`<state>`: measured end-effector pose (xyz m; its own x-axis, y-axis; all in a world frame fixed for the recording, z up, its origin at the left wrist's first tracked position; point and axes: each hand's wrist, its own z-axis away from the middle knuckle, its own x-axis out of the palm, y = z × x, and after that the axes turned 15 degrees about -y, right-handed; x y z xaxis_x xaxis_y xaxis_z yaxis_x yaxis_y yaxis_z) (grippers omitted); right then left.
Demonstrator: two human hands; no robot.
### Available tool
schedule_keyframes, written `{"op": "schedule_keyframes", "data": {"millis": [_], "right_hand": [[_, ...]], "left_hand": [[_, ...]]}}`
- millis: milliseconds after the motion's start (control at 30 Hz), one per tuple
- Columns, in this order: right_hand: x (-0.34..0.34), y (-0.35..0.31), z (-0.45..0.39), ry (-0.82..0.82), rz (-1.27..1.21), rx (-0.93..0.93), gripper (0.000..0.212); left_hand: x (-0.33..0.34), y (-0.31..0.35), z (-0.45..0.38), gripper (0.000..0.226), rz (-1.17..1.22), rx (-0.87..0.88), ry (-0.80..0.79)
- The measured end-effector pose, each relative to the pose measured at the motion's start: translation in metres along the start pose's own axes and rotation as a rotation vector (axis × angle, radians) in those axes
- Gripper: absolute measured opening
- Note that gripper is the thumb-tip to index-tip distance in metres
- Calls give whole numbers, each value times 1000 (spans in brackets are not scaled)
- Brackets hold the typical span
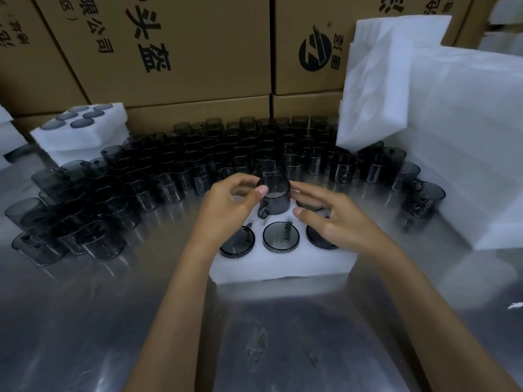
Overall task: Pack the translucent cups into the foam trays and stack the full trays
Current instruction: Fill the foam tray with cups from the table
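A shiny metal bench (85,321) lies under everything. Nearest on it sits a white foam tray (283,268) with round holes. Three smoky grey see-through cups (280,236) already sit deep in its front row, so only their round tops show.

Just behind them, one more smoky see-through cup with a small loop handle (274,198) stands in a back hole, poking up high above the foam. The left hand (226,205) touches the cup's left side with its thumb tip and its bent fingers reach round the far rim. The right hand (336,216) is beside the cup's right side with fingers spread and loose; its fingertips come close to the cup wall, but I cannot tell if they touch. Another dark cup top peeks out under the right fingers.

Farther back, a big crowd of loose smoky cups (226,154) stands in a curve across the bench, too many to count.

At the back left is a stack of foam trays (85,137); six cup tops show in the top one. On the right, thick white foam blocks (452,137) lean and pile up.

Behind it all are brown cardboard boxes (184,52) with black Chinese writing, such as "头盔" and "限公司", and a round black logo.
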<state>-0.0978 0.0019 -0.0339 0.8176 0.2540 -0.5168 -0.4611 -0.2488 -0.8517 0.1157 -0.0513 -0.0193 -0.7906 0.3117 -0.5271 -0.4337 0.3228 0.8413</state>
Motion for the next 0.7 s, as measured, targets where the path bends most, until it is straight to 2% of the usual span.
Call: {"op": "schedule_keyframes", "data": {"millis": [200,433,500,700], "right_hand": [[1,4,-1,-6,63,4,53],[2,2,-1,-5,288,25,70],[2,2,1,-6,374,38,69],[3,-3,1,-48,426,110,61]], "left_hand": [[1,3,1,22,-14,7,13],[0,4,4,28,-110,7,-7],[0,4,4,28,-119,-7,-6],[0,5,5,30,-150,-14,-16]]}}
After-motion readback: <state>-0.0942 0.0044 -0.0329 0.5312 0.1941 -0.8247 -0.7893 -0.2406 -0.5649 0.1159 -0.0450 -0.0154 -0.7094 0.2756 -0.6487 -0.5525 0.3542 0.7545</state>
